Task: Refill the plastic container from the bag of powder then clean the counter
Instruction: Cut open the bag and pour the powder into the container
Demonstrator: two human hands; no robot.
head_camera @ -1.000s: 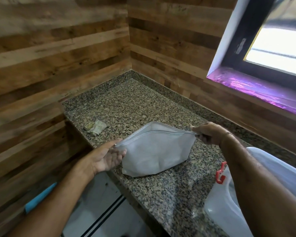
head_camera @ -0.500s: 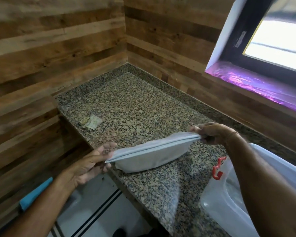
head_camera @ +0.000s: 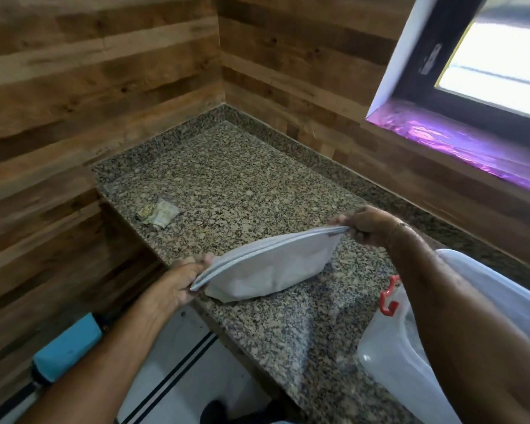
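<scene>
A white bag of powder point(head_camera: 270, 267) rests on the speckled granite counter point(head_camera: 227, 179), its zip-seal top edge stretched between my two hands. My left hand point(head_camera: 178, 286) pinches the left end of that top edge at the counter's front rim. My right hand point(head_camera: 367, 224) pinches the right end, raised slightly higher. The clear plastic container point(head_camera: 392, 356) with a red latch point(head_camera: 389, 296) stands at the lower right, partly hidden behind my right forearm.
A small crumpled wrapper point(head_camera: 159, 213) lies on the counter's left side. Wood-panel walls close the corner behind. A window with a purple-lit sill point(head_camera: 459, 142) is at the upper right. A blue-handled tool point(head_camera: 65, 350) leans below the counter at the left, above white floor tiles.
The bag's mouth, open a second ago, is now pressed flat along its top edge. My left hand has gone from open beside the bag to pinching its left end.
</scene>
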